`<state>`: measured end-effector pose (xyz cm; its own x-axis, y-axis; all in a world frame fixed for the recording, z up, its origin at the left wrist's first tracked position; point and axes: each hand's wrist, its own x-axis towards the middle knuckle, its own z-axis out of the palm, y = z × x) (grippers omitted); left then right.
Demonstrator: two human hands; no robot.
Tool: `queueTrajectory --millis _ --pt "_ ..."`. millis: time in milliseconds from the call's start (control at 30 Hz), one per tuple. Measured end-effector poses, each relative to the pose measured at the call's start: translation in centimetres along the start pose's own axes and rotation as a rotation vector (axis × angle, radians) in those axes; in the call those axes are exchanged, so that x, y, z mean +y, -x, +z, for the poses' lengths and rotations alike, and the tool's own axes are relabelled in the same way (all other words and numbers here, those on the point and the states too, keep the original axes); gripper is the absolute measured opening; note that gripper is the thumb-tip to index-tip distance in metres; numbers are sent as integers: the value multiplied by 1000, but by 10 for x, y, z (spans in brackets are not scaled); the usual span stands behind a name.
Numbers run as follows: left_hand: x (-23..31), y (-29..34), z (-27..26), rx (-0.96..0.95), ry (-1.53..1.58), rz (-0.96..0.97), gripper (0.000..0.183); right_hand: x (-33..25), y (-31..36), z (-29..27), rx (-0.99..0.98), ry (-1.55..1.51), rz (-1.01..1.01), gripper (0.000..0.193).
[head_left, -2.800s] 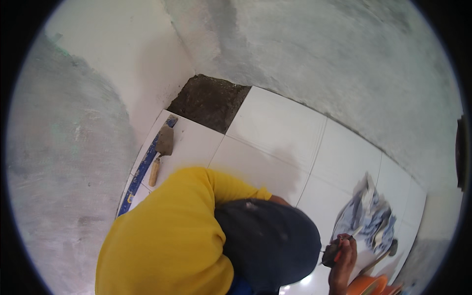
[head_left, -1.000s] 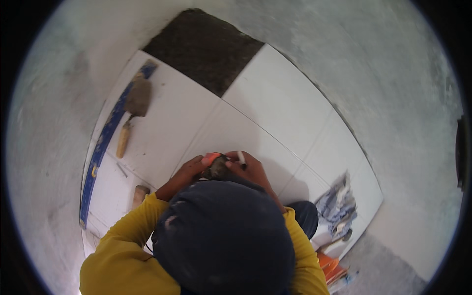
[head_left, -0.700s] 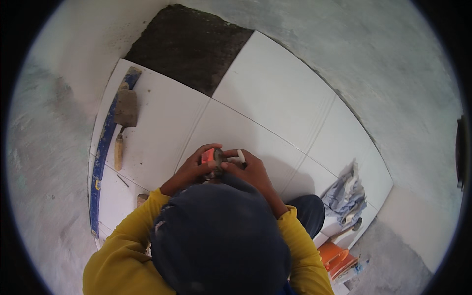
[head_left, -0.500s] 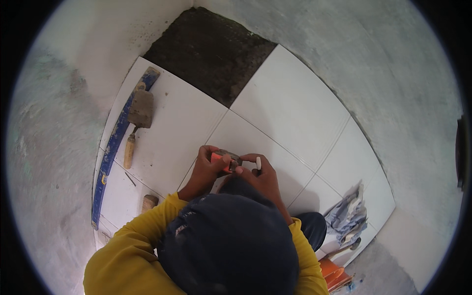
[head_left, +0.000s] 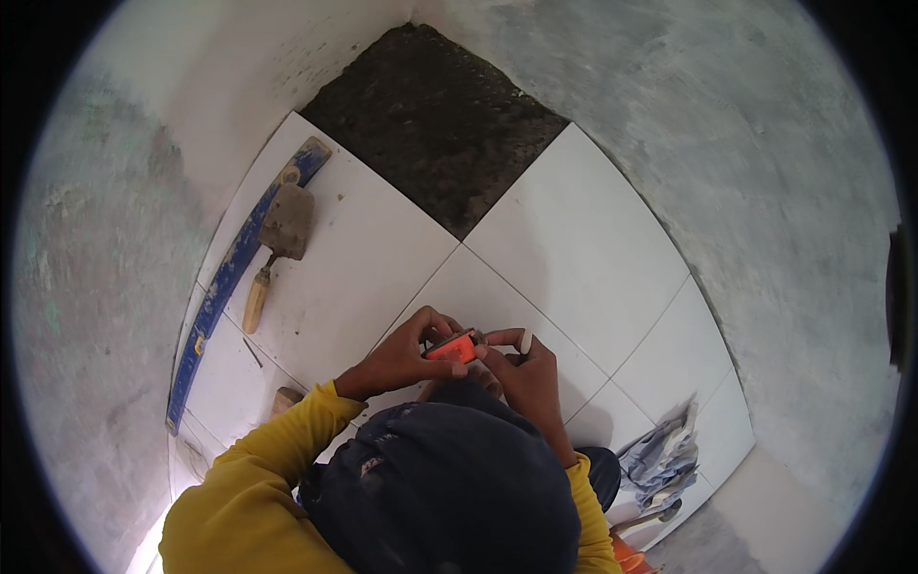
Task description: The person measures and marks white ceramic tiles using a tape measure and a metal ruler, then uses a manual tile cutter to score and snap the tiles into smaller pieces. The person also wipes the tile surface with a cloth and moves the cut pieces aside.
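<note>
Close in front of me, my left hand (head_left: 406, 359) is wrapped round a small orange-and-dark tape measure (head_left: 453, 348). Thumb and fingers of my right hand (head_left: 531, 378) pinch at its right end, where a bit of dull metal shows. A short white stick (head_left: 526, 342) pokes up between the right fingers; its kind is too small to tell. Both hands are above the white floor tiles (head_left: 382, 239). Beyond them, a square of dark wet-looking mortar or soil (head_left: 430, 124) fills the untiled corner.
On the left lie a long blue level (head_left: 229, 277) and a mud-caked trowel (head_left: 286, 222) with a wooden handle. A wooden piece (head_left: 286, 399) is partly behind my left sleeve. To the right are a crumpled grey-blue cloth (head_left: 663, 459), a hammer-like tool (head_left: 660, 515) and something orange (head_left: 631, 558).
Both hands have come slightly lower in the picture, and the tape measure has turned so its orange side shows more. The whole view has shifted a little.
</note>
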<state>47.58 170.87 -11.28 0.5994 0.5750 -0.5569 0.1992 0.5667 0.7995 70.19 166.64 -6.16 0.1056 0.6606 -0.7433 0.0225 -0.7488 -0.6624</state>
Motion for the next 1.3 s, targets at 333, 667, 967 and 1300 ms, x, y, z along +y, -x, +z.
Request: queueTrajectory --millis 333,667,967,1300 --pt "3 -1 -5 17 -220 44 63 -12 -33 -6 -188 -320 143 13" --pt "18 83 -64 114 -165 -396 54 -90 -131 -75 -155 -844 31 22" --pt "-22 113 -85 371 -404 -518 37 -114 -202 -65 162 -609 -159 24" --pt "-14 58 -70 424 -496 -522 41 -93 -256 -48 313 210 -310 27"
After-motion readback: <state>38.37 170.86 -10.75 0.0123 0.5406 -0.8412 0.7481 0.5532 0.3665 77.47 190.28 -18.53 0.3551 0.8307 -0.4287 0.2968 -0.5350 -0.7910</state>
